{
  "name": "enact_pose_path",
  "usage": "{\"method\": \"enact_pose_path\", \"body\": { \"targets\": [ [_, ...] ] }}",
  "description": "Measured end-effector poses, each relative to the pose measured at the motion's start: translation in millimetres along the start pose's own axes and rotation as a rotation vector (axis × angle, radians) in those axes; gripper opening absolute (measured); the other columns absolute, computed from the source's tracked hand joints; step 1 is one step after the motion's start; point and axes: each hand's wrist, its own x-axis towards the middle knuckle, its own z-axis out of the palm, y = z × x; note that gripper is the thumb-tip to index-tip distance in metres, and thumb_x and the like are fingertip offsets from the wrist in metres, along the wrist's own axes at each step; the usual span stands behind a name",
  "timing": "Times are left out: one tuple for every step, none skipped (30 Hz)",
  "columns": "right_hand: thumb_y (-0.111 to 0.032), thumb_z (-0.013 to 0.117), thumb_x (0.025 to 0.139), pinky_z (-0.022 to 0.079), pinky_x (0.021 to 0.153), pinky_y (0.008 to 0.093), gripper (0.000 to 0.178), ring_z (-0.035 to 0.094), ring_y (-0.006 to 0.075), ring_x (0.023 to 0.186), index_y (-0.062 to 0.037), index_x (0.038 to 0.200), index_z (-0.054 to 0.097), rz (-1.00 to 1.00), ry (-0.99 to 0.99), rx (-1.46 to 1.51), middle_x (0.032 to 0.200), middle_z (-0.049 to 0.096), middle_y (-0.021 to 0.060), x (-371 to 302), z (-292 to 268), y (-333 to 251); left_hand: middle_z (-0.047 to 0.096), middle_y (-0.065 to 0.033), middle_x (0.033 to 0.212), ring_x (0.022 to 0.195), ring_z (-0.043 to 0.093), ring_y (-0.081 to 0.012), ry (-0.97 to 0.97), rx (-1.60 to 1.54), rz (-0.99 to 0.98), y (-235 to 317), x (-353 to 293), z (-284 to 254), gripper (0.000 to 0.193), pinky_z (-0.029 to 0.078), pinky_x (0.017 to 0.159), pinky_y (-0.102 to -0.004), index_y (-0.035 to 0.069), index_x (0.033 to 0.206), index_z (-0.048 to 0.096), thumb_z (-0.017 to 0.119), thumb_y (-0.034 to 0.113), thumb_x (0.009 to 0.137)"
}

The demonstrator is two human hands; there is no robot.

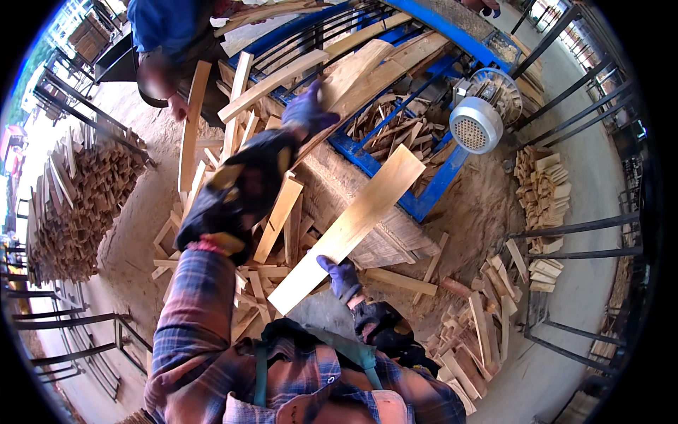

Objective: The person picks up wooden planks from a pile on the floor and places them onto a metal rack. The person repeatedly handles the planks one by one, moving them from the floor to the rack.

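My right hand (340,275), in a purple glove, grips a long pale wooden plank (353,222) near its lower end; the plank slants up to the right over a wooden block. My left hand (307,109), also gloved in purple, reaches forward and rests on a wide board (357,67) lying on the blue machine frame (424,191). My left forearm wears a dark sleeve guard over a plaid shirt.
Another person in blue (166,42) bends at the far left, a hand on an upright plank (187,134). A grey electric motor (477,124) sits on the frame's right. Offcuts lie heaped at left (78,205), right (544,184) and lower right (473,332). Black metal racks stand around.
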Motion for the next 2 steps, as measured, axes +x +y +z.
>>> {"method": "enact_pose_path", "body": {
  "targets": [
    [-0.014, 0.071, 0.081, 0.047, 0.089, 0.0293, 0.039, 0.060, 0.0174, 0.099, 0.0026, 0.114, 0.060, 0.021, 0.013, 0.012, 0.108, 0.064, 0.0073, 3.9, -8.3, 1.6, 0.057, -0.0232, 0.119, 0.113, 0.054, -0.0368, -0.046, 0.099, -0.014, 9.2, 22.4, 18.3, 0.091, 0.043, 0.096, -0.0419, 0.012, 0.141, 0.029, 0.075, 0.045, 0.069],
    [-0.015, 0.071, 0.082, 0.047, 0.090, 0.0298, 0.040, 0.060, 0.0183, 0.100, 0.0030, 0.115, 0.059, 0.042, 0.015, 0.026, 0.109, 0.064, 0.0084, 8.1, -16.6, 4.5, 0.055, -0.0233, 0.123, 0.115, 0.054, -0.0362, -0.148, 0.195, 0.003, 12.7, 32.5, 31.8, 0.096, 0.042, 0.098, -0.0415, 0.014, 0.142, 0.027, 0.076, 0.050, 0.068]
  ]
}}
